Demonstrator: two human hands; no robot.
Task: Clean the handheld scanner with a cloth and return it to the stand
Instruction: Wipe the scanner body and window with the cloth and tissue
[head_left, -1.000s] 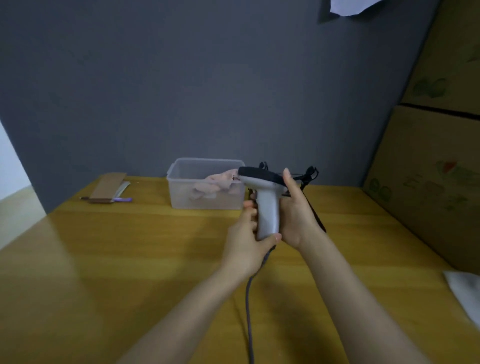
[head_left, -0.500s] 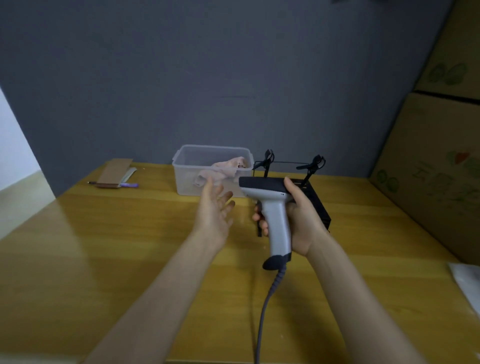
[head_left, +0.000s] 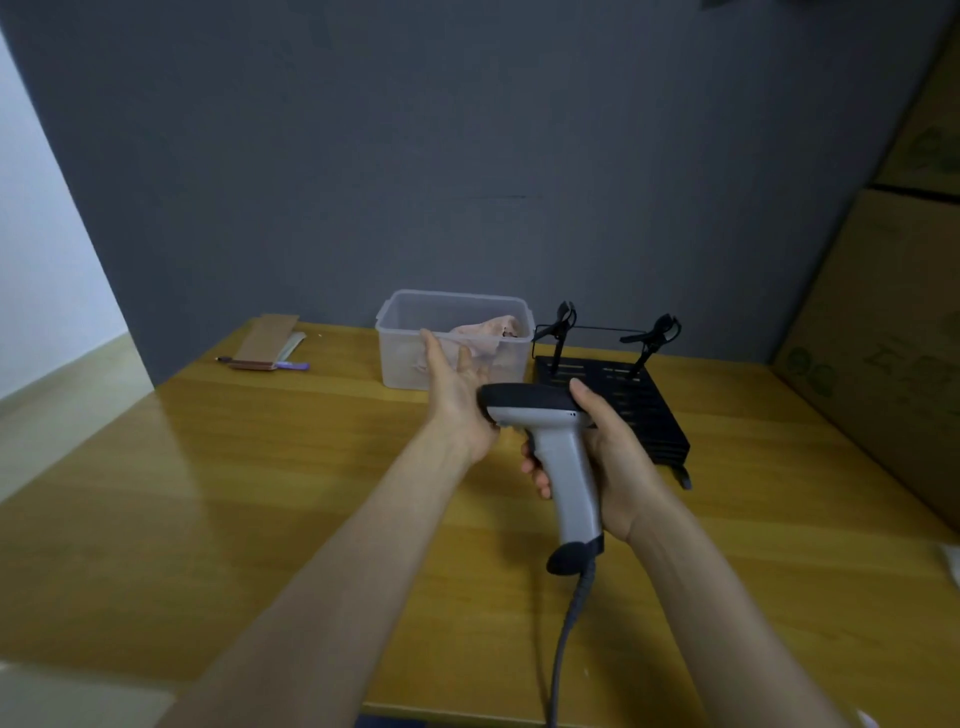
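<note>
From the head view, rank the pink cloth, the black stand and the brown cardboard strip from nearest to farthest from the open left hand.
1. Pink cloth, in the clear plastic tub just beyond the left hand's fingertips.
2. Black stand, on the yellow wooden table to that hand's right, behind the grey handheld scanner held in the right hand.
3. Brown cardboard strip, far left, near the wall.

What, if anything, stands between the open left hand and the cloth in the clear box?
Nothing visible does. The left hand reaches open toward the box, which has no lid, and the cloth lies exposed inside.
</note>
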